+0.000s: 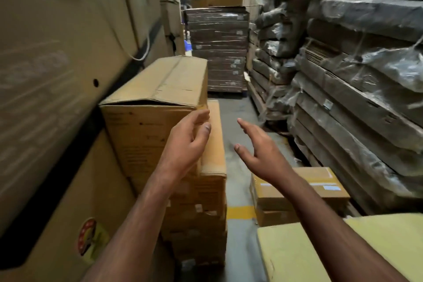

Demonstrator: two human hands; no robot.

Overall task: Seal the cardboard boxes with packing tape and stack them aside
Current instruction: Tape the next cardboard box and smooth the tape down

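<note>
Huge cardboard cartons (57, 57) wall off the left side; wrapped flat-packed bundles (357, 103) are piled along the right, leaving a narrow floor aisle (238, 112) between as the only room to move. A long cardboard box (158, 98) lies atop a stack of boxes (201, 208) pushed against the left wall, likely the set-aside pile; its near top flap edge looks slightly lifted, tape there unclear. A smaller taped box (320, 185) sits low on the right, on another box. A yellow-tinted flat surface (366, 247) fills the bottom-right corner.

Left hand (190, 139) is at the long box's near right corner, fingers loosely curved, apparently just touching or beside the edge, gripping nothing. Right hand (258, 155) hangs over the aisle, fingers spread, empty. Probably squaring or letting go of the stacked box. No tape tool visible.
</note>
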